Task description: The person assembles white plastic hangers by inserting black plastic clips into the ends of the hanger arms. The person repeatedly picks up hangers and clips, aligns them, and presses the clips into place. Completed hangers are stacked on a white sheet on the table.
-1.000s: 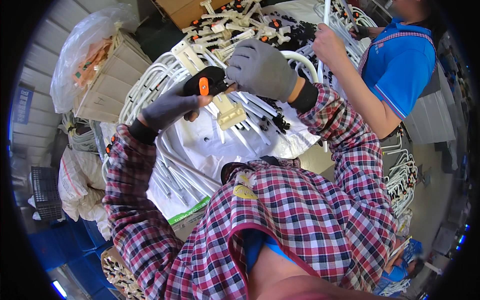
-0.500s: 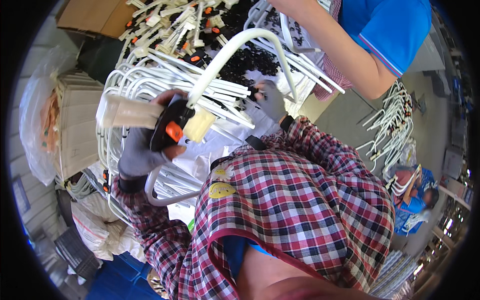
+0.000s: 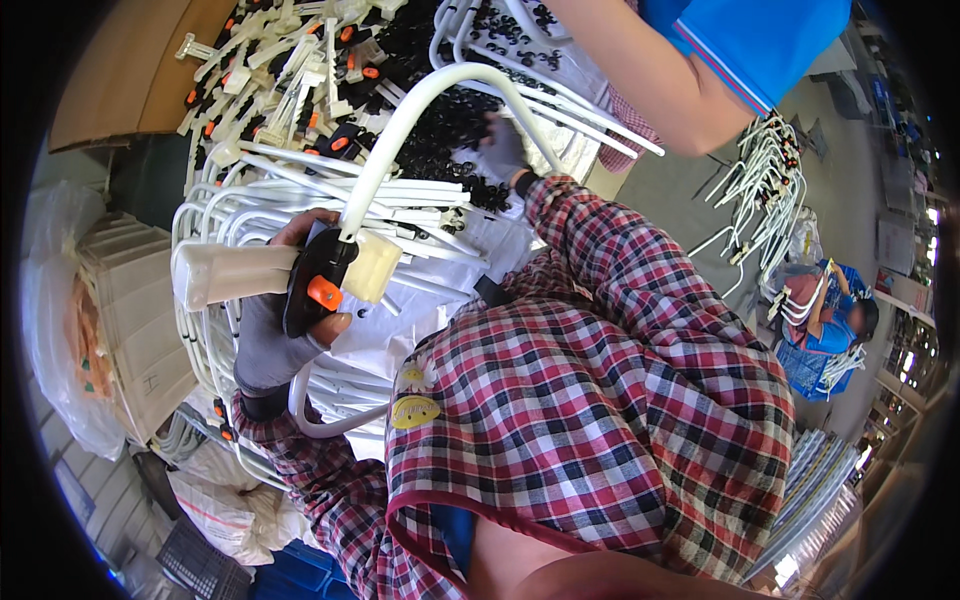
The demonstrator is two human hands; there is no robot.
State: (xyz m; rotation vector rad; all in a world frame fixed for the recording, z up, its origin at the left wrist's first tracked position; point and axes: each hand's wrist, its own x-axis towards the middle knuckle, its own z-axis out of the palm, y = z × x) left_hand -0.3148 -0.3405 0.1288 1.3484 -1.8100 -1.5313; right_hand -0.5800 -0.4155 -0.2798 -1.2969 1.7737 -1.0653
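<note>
White tube (image 3: 400, 130), left hand (image 3: 275, 345) gripping clamp (image 3: 318, 262), right hand (image 3: 503, 150) near black pieces (image 3: 445, 125), grip unclear, floor (image 3: 662, 198) past sheet (image 3: 495, 235) edge

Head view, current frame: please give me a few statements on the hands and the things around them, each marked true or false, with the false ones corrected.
1. The grey-gloved left hand holds a black plastic fitting with an orange button. True.
2. One end of a thick, curved white tube meets that fitting. True.
3. The grey-gloved right hand is gripping the curved tube. False: the right hand is apart from the tube, beside a heap of small black parts.
4. A brown cardboard box sits at the upper right of the view. False: the box is at the upper left.
5. A blue short sleeve of another person shows at the upper right. True.
</note>
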